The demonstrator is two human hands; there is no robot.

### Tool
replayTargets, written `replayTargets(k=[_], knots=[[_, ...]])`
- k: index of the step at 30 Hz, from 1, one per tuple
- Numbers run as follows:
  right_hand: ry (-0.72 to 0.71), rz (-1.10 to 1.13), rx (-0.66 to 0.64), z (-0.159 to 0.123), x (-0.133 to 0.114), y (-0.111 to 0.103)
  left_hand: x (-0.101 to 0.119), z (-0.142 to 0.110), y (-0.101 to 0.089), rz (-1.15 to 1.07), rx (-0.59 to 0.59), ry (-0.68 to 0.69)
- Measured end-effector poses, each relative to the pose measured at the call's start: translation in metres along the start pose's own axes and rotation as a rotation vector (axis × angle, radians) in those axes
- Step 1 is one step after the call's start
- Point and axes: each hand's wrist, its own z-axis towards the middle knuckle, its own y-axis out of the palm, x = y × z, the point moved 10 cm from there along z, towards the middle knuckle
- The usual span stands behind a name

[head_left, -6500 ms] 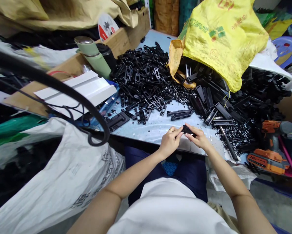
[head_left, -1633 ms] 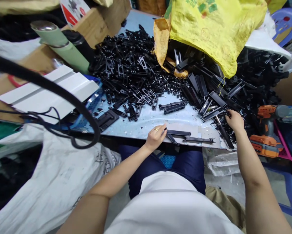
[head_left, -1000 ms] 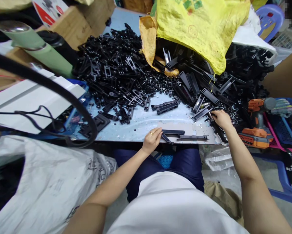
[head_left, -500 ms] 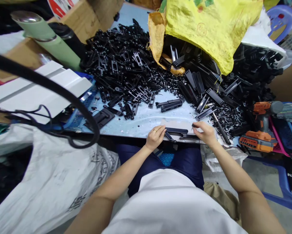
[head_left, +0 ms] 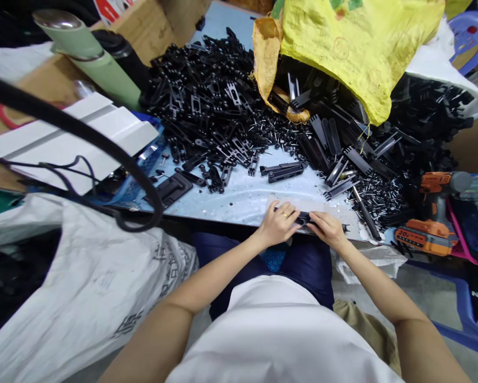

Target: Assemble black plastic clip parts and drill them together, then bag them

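Both hands meet at the near edge of the bench on a long black plastic bracket (head_left: 303, 217). My left hand (head_left: 278, 224) is closed around its left part, covering much of it. With thumb and fingers together, my right hand (head_left: 327, 227) grips the right end; any small piece under those fingertips is hidden. Beyond the hands lie two folded black arm assemblies (head_left: 285, 172), side by side on the blue bench top (head_left: 239, 205). A hammer (head_left: 366, 213) with a dark handle rests to the right of my right hand.
Black plastic parts (head_left: 207, 106) are heaped at the back, with screws (head_left: 386, 194) at right. A yellow sack (head_left: 358, 53) spills more parts. An orange cordless drill (head_left: 430, 213) stands at the right edge. A black cable or tube (head_left: 83, 138) curves across the left, near a green flask (head_left: 99, 69).
My left hand has moved right along the bracket. My right hand, which held a small dark piece apart from it, has come in onto the bracket's right end. The view has shifted slightly.
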Motion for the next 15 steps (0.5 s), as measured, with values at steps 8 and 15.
replayTargets(k=[8,15], knots=[[-0.150,-0.056,-0.201,-0.003,0.002,0.013,0.011,0.020,0.035,-0.009,-0.364,0.006],[0.169,-0.290,-0.153,0.000,0.053,-0.018,0.005,0.022,0.032,0.013,-0.333,-0.088]])
